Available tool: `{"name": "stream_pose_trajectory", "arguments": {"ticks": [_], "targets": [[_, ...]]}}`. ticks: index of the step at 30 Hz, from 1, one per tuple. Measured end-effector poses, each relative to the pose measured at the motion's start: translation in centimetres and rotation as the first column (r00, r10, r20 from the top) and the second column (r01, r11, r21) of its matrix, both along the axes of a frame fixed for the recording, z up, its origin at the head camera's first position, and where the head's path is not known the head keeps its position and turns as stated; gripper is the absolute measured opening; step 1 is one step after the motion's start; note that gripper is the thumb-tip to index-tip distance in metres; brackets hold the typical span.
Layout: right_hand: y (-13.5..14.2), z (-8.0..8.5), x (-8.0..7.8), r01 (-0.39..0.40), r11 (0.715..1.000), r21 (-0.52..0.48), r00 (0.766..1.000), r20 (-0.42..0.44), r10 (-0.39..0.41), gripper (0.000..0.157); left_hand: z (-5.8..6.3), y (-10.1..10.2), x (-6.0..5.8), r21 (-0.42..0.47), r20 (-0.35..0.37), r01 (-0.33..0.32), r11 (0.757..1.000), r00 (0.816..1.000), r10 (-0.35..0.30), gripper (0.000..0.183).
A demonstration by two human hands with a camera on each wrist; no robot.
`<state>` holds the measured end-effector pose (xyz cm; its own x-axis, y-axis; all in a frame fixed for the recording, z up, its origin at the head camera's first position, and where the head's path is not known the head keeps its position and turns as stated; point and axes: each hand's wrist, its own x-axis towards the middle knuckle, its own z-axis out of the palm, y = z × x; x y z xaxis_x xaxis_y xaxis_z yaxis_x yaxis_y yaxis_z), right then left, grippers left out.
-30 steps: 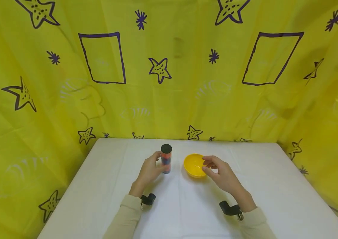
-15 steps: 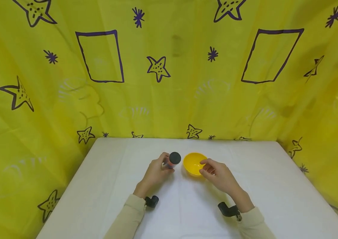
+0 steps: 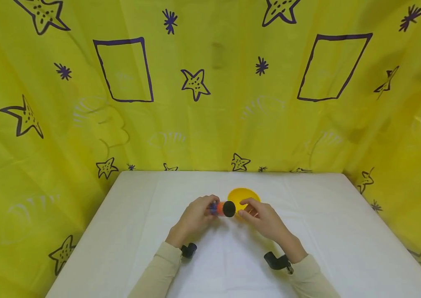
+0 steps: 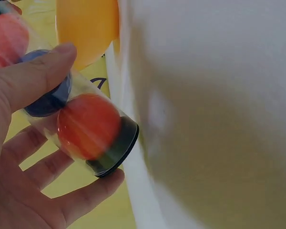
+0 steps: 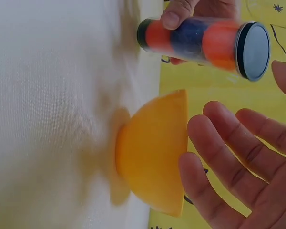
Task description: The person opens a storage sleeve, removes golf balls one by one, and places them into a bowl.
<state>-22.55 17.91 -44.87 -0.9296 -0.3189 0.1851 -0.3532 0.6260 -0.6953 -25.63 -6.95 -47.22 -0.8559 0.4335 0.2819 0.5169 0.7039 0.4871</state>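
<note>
My left hand (image 3: 193,217) grips a clear tube (image 3: 219,208) with black end caps. Inside the tube (image 4: 78,81) sit a blue ball (image 4: 51,102) between two orange-red balls, best seen in the left wrist view. The tube lies tilted over in the air, its capped end facing my right hand (image 3: 266,219). A yellow bowl (image 3: 243,193) stands upright on the table behind that cap. In the right wrist view the right hand (image 5: 248,176) has its fingers loosely bent beside the rim of the bowl (image 5: 155,152), holding nothing. Whether a fingertip touches the rim, I cannot tell.
A white cloth covers the table (image 3: 150,256). Yellow curtains (image 3: 214,124) with stars and frames drawn on them hang at the back and along both sides. Each wrist wears a black camera mount (image 3: 277,260).
My left hand has lifted the tube from standing upright and tipped it rightward, so its cap faces my right hand. The right hand has moved slightly left, towards the cap.
</note>
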Motion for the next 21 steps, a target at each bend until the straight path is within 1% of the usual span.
{"name": "stream_pose_trajectory", "arguments": {"ticks": [3, 7, 9, 13, 17, 21], "targets": [[-0.2, 0.0, 0.0, 0.002, 1.0, -0.02, 1.0, 0.019, -0.002, 0.043, 0.3, -0.1, 0.1, -0.031, -0.045, 0.013, 0.999, 0.999, -0.014, 0.039], [-0.6, 0.1, 0.2, 0.013, 0.999, -0.037, 0.999, 0.045, -0.011, 0.045, 0.9, -0.3, 0.2, -0.061, -0.071, 0.012, 0.998, 0.997, -0.016, 0.042], [-0.8, 0.2, 0.2, 0.017, 0.999, -0.052, 0.998, 0.056, -0.014, 0.044, 1.2, -0.4, 0.3, -0.078, -0.076, 0.01, 0.997, 0.997, -0.015, 0.044], [-1.2, 0.3, 0.4, 0.02, 0.997, -0.072, 0.998, 0.063, -0.015, 0.038, 1.7, -0.5, 0.7, -0.103, -0.061, 0.011, 0.995, 0.998, -0.017, 0.047], [-1.3, 0.2, 0.5, 0.031, 0.996, -0.083, 0.998, 0.053, -0.026, 0.035, 2.2, -0.5, 1.1, -0.121, -0.048, 0.013, 0.993, 0.999, -0.019, 0.049], [-1.2, 0.0, 0.3, 0.014, 0.991, -0.13, 0.998, 0.069, -0.005, 0.036, 2.7, -0.4, 1.4, -0.151, -0.07, 0.019, 0.988, 0.997, -0.03, 0.049]]}}
